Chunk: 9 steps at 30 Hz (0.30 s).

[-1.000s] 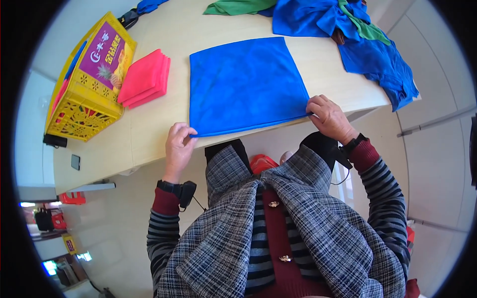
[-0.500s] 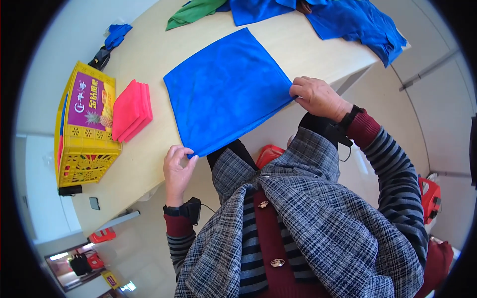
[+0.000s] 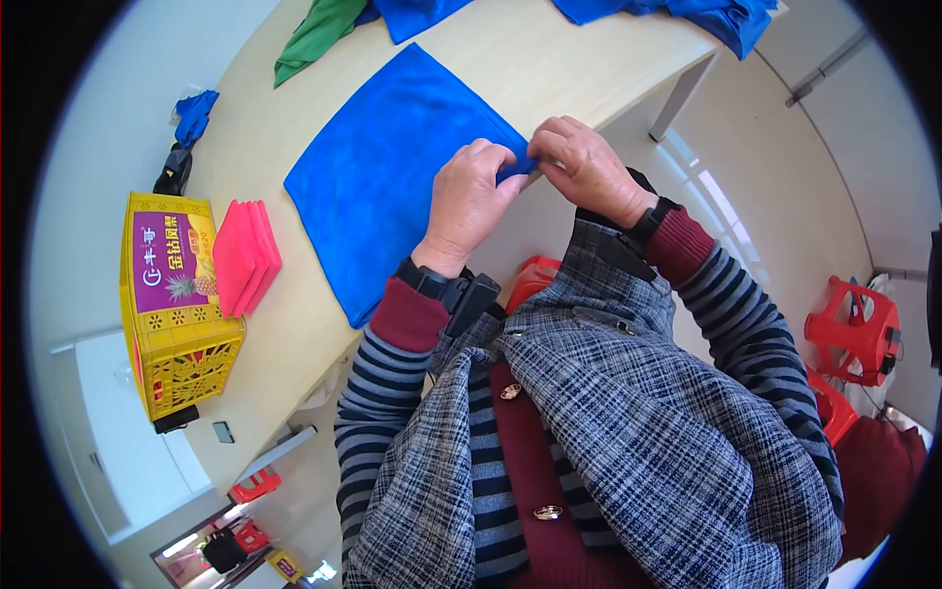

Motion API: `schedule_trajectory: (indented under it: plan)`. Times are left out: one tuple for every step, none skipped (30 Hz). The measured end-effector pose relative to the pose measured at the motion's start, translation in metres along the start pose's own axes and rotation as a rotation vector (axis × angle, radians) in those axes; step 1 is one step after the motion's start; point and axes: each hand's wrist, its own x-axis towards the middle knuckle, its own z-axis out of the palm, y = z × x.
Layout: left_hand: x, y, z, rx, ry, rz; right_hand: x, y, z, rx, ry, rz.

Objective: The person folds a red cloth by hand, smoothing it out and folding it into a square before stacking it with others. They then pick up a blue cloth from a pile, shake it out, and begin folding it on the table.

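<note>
A blue cloth [image 3: 388, 167] lies spread on the pale table, its near edge running along the table's front edge. Both my hands are at its right-hand corner. My right hand [image 3: 587, 169] pinches that corner between thumb and fingers. Close beside it, my left hand [image 3: 473, 196] has its fingers curled with the thumb against the cloth's edge, gripping it near the same corner. The cloth's left corner lies loose, and part of its near edge is hidden behind my left hand and forearm.
A stack of folded pink cloths [image 3: 247, 257] stands left of the blue cloth, beside a yellow plastic crate [image 3: 186, 363]. A small dark flat object [image 3: 224, 432] lies near the table's left end. Green cloth [image 3: 316, 37] and more blue cloths [image 3: 417, 15] lie at the back. Red stools [image 3: 852, 329] stand right.
My left hand has left the cloth's left corner and moved right to join my right hand at the other corner. The view has shifted slightly.
</note>
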Motion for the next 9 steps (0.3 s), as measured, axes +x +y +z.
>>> schedule_trajectory:
  plan:
    - [0.001, -0.001, 0.006, 0.032, -0.016, -0.029, 0.001, 0.001, 0.000, -0.002, -0.009, -0.013]
    - [0.002, -0.001, 0.010, 0.064, -0.032, -0.055, 0.001, 0.003, 0.001, -0.006, -0.016, -0.025]
    - [0.002, -0.001, 0.013, 0.068, -0.041, -0.056, 0.000, 0.005, 0.001, 0.000, -0.012, -0.019]
    - [0.002, -0.002, 0.015, 0.055, -0.034, -0.052, 0.000, 0.006, 0.002, 0.008, -0.002, -0.019]
    - [0.002, -0.003, 0.017, 0.044, -0.027, -0.049, -0.001, 0.007, 0.003, 0.015, 0.007, -0.021]
    - [0.001, -0.004, 0.018, 0.033, -0.018, -0.046, -0.001, 0.008, 0.004, 0.023, 0.017, -0.024]
    - [0.001, -0.003, 0.019, 0.038, -0.025, -0.050, -0.002, 0.009, 0.005, 0.031, 0.019, -0.020]
    - [0.001, -0.003, 0.019, 0.048, -0.015, -0.046, -0.002, 0.010, 0.006, 0.037, 0.024, -0.009]
    - [0.001, -0.002, 0.020, 0.058, -0.005, -0.042, -0.003, 0.011, 0.006, 0.043, 0.028, 0.001]
